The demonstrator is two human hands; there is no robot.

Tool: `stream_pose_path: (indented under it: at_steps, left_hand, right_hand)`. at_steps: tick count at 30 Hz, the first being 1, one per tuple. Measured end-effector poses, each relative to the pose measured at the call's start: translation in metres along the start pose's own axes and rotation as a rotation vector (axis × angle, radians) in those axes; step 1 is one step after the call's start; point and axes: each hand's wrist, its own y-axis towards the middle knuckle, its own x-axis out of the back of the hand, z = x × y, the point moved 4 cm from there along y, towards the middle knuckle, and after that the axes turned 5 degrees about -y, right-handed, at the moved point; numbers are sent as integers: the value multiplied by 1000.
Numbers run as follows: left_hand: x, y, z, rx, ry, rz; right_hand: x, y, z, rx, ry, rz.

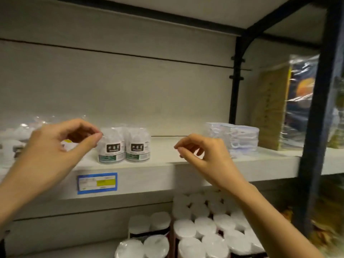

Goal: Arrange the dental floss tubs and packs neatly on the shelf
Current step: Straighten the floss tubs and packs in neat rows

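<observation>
We are seeing bare shelf open right of the two tubs; a pack stack is blocking farther right, blurred packs crowding their left

Blue price label, white-capped jars below, cellophane-wrapped boxes right

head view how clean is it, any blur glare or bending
Head view: dim, yellowish light. The tubs at centre are fairly sharp, though their print is unreadable. The left packs and the right edge smear with motion blur. Glare streaks the plastic wrap at far right. The wide lens bows the shelf and the post.
</observation>
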Motion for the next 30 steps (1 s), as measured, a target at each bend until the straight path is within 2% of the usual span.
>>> stream_pose_path:
  at_steps: [5, 9, 13, 16, 20, 24, 30]
  left_hand:
    - [-87, 0, -48, 24, -91, 3]
    - [-143, 1, -74, 120, -170, 76]
    - [-189, 9, -96, 269, -325, 156]
    - [-221, 28, -107, 395, -392, 182]
    - [-250, 53, -111, 522, -374, 232]
    - [-260, 60, -110, 571, -329, 261]
    - [-267, 55, -111, 486, -397, 207]
  right_hand:
    - [50, -10, -70, 37, 26, 82]
    - [89, -16, -117, 5, 138, 4]
    - [108, -9, -157, -176, 242, -104]
    - [108, 6, -180, -348, 296, -12]
    - [103, 22, -194, -456, 231, 108]
    - [91, 33, -197, -504, 221, 238]
    - [81, 30, -199, -447, 310, 192]
